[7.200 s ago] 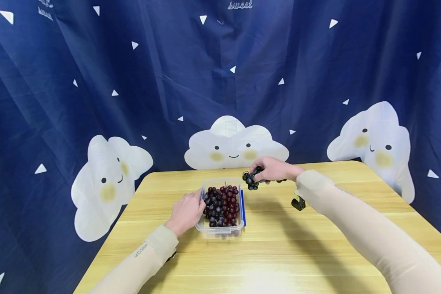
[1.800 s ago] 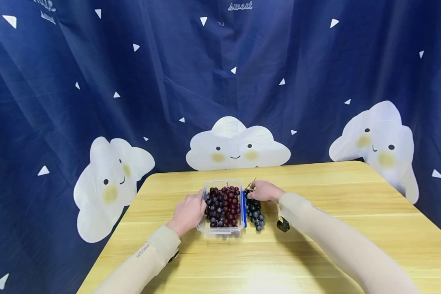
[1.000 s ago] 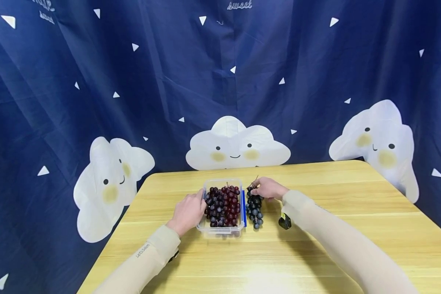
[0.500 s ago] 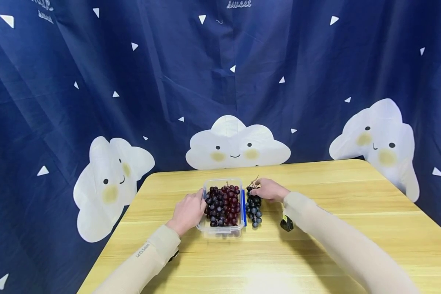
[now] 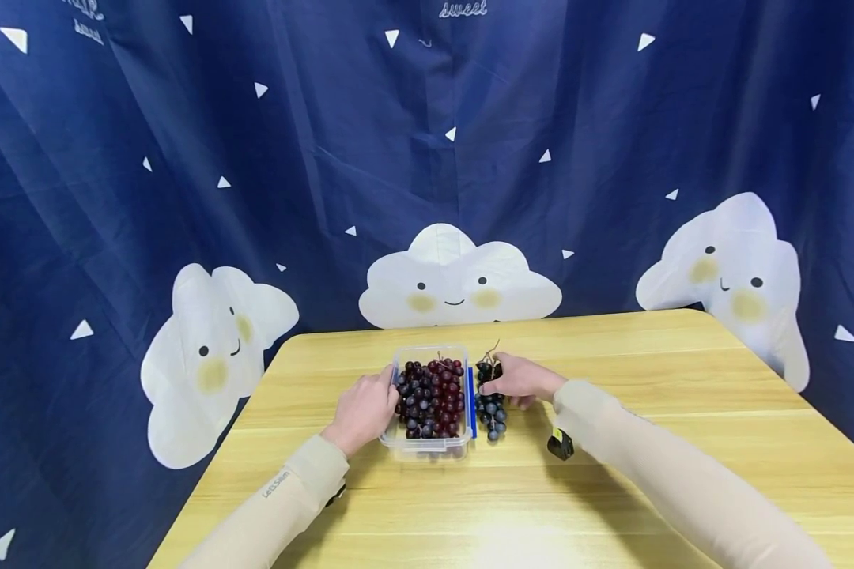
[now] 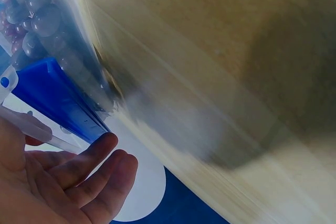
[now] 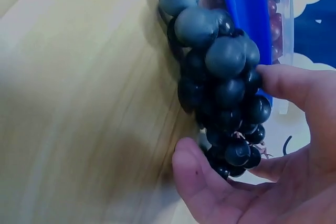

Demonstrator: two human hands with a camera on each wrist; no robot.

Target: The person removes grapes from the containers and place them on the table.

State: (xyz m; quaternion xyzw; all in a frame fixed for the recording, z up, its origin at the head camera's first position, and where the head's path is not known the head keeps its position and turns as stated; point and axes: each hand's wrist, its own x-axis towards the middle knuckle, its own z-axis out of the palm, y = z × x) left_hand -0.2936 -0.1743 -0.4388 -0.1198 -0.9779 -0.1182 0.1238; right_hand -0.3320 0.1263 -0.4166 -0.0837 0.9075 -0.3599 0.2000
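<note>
A clear plastic container stands mid-table, holding dark purple grapes on its left and red grapes on its right. My left hand grips its left side; in the left wrist view, the fingers are below a blue side clip. Just right of the container, a bunch of black grapes lies lengthwise, its stem pointing to the far side. My right hand holds the bunch around its upper part, with thumb and fingers on opposite sides in the right wrist view.
The container's right blue clip hangs down between it and the black bunch. The light wooden table reaches back to a dark blue curtain with cloud faces. A black wrist device hangs under the right sleeve.
Seven seconds ago the black bunch was held raised, behind and right of the container; it now lies beside it. Over the last half second the right hand shifted slightly nearer along it. Left hand unchanged.
</note>
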